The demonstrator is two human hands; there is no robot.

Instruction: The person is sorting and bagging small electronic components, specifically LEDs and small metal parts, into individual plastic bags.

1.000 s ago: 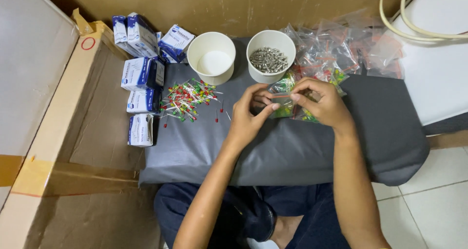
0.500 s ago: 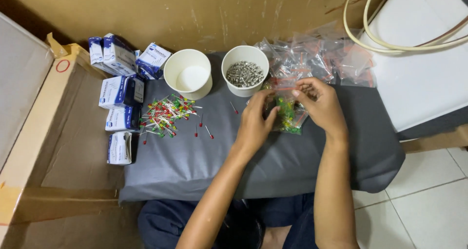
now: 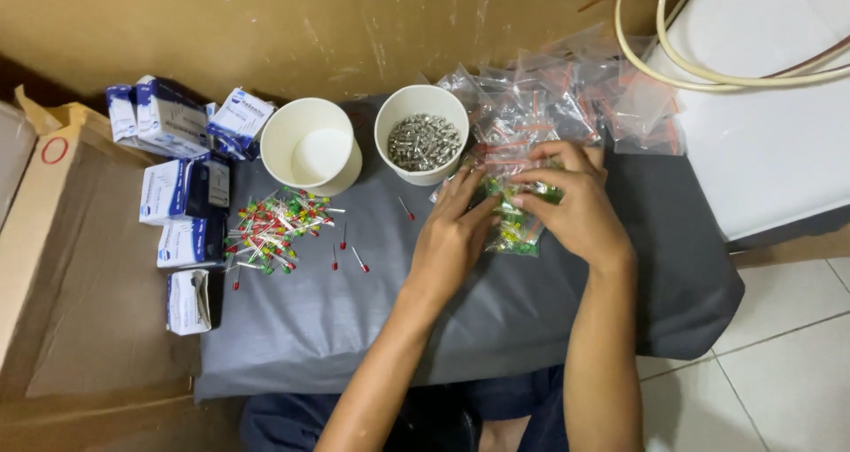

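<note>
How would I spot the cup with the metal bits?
Start at the grey cushion. Two white paper cups stand at its far edge. The right cup, nearest the left hand, holds small silvery pieces; the left cup looks empty.

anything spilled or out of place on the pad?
A few red LEDs lie loose on the grey pad, apart from the mixed LED pile. The small boxes at the left are jumbled, some tipped over. Both cups stand upright; nothing looks damaged.
</note>
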